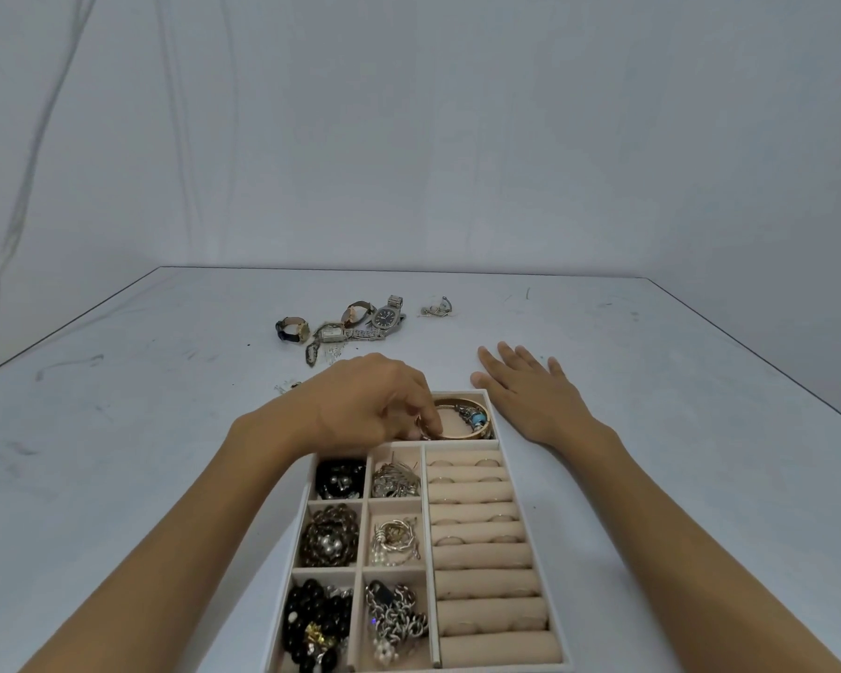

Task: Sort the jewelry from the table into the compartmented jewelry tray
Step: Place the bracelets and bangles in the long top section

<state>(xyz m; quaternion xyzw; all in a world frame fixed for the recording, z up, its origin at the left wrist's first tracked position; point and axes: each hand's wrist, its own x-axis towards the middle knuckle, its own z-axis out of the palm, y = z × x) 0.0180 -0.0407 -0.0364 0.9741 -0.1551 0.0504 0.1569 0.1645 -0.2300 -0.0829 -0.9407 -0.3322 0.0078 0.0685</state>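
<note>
A beige compartmented jewelry tray [535, 522] lies in front of me, its small left compartments filled with black beads, chains and silver pieces. My left hand [370, 405] reaches over the tray's far compartment and pinches a gold bangle [462, 432] lying there beside a charm bracelet with a blue bead [477, 419]. My right hand [530, 393] rests flat on the table just right of the tray's far corner, fingers spread. Several watches [350, 325] and a small silver piece [437, 309] lie on the table beyond the tray.
Ring rolls [486, 556] fill the tray's right side, with a few rings tucked in the upper rows. Small pieces [287, 387] lie left of my left hand. The white table [676, 429] ends at a draped white backdrop.
</note>
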